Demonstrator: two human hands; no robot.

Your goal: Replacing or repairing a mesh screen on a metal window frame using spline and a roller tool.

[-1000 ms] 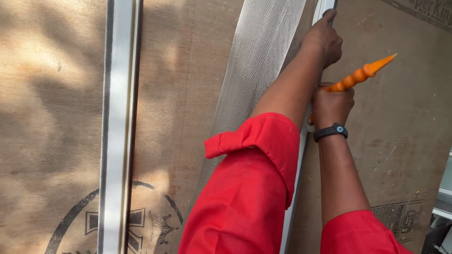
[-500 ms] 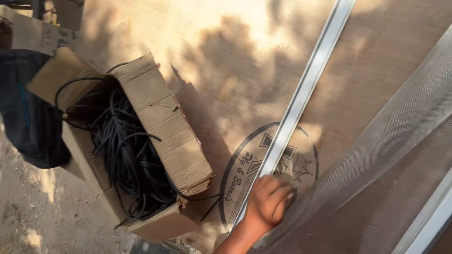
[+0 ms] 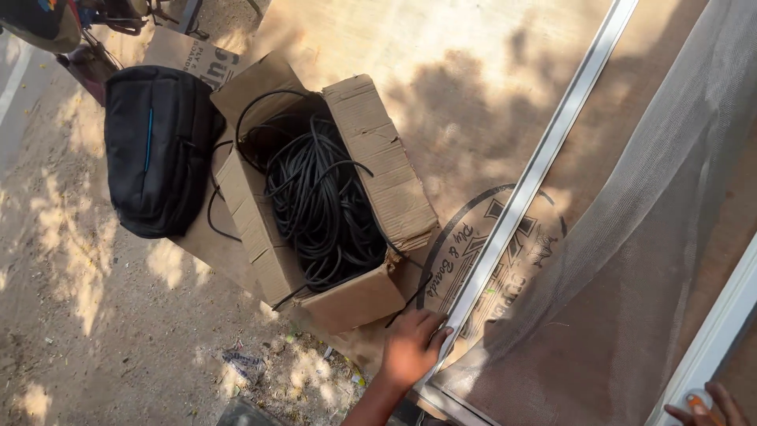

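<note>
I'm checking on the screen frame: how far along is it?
Mesh already lies over the white frame. Left hand presses the frame's lower corner; right hand holds an orange tool at the other rail. Black cord is all in its box, none fitted.

Little of the person shows. The left hand (image 3: 412, 349) is bare, with no glove, ring or watch in view, and the forearm behind it is bare too, with no sleeve reaching the part that shows. The right hand (image 3: 707, 406) shows only as a few bare fingertips at the bottom right corner of the view; its wrist and arm lie out of sight.
</note>
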